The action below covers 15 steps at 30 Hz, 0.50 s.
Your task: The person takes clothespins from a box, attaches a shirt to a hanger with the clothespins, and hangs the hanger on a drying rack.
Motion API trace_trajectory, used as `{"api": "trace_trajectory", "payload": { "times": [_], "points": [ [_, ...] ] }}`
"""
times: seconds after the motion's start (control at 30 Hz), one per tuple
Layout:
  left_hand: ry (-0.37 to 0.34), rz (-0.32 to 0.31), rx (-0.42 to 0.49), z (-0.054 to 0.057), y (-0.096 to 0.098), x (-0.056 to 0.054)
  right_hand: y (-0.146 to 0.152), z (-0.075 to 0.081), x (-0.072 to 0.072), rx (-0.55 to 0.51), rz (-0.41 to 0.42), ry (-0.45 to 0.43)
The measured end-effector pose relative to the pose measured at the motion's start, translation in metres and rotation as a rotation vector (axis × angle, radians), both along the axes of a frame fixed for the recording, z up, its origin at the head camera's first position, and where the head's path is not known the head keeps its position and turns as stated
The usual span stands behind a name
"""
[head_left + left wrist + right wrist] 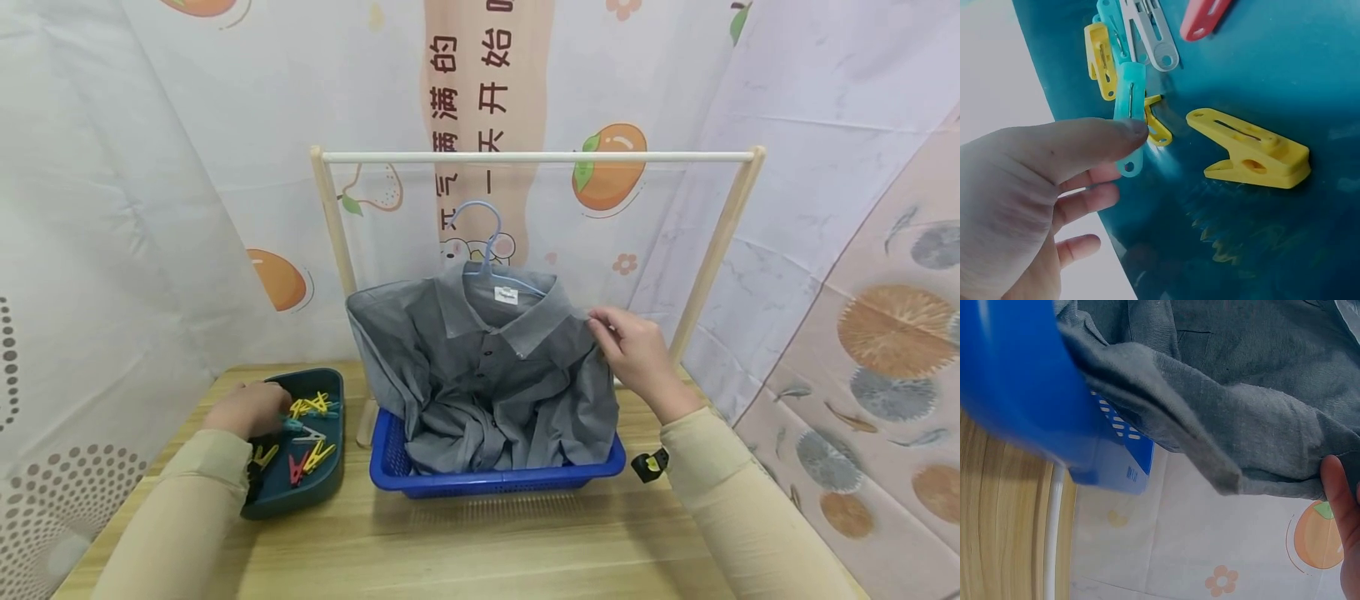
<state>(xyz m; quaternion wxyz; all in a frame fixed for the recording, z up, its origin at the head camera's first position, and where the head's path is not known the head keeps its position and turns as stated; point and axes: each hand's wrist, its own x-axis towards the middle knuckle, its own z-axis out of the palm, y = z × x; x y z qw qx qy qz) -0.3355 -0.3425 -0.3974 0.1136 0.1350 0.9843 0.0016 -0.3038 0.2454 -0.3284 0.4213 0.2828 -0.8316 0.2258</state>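
In the head view, the left hand (251,408) is at the lower left of the frame, over a dark teal tray (342,425). The right hand (633,346), right of centre, pinches the shoulder of a grey button-up shirt (487,358). The shirt sits mid-frame with a light-blue hanger (497,237) in its collar, its lower part bunched in a blue plastic basket (510,482) on the wooden tabletop (450,550). The tray contains yellow, red, grey and turquoise clothespins. A steady, light hold at the shoulder should stop the shirt slipping off the hanger; smoothing the cloth there would help a pin bite evenly.

In the left wrist view, the left hand pinches a turquoise clothespin (1130,94) between thumb and fingers, left of centre. Which end the thumb covers is hard to tell; the handle end would be best, leaving the jaws free. A yellow clothespin (1254,150) lies right of centre in the tray, well apart from the cluster at upper left.

In the right wrist view, fingers (1339,494) at the right edge touch the shirt, whose cloth hangs over the basket's side at upper left; lifting gently should avoid snagging it on the rim.
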Motion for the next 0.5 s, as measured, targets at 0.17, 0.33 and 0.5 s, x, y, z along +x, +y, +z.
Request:
{"api": "trace_trajectory", "payload": {
  "times": [0.17, 0.33, 0.5],
  "points": [
    [0.034, -0.014, 0.010, -0.0027, -0.0026, -0.0032, 0.0002, -0.0005, 0.0003, -0.001, -0.004, -0.006],
    [0.068, -0.031, 0.031, -0.0037, -0.0071, -0.0067, 0.0008, -0.0013, 0.0001, -0.001, -0.006, 0.001],
    [0.139, -0.067, -0.003, 0.0030, -0.0099, -0.0057, 0.0007, -0.0009, 0.0000, 0.002, -0.009, -0.006]
  ]
}}
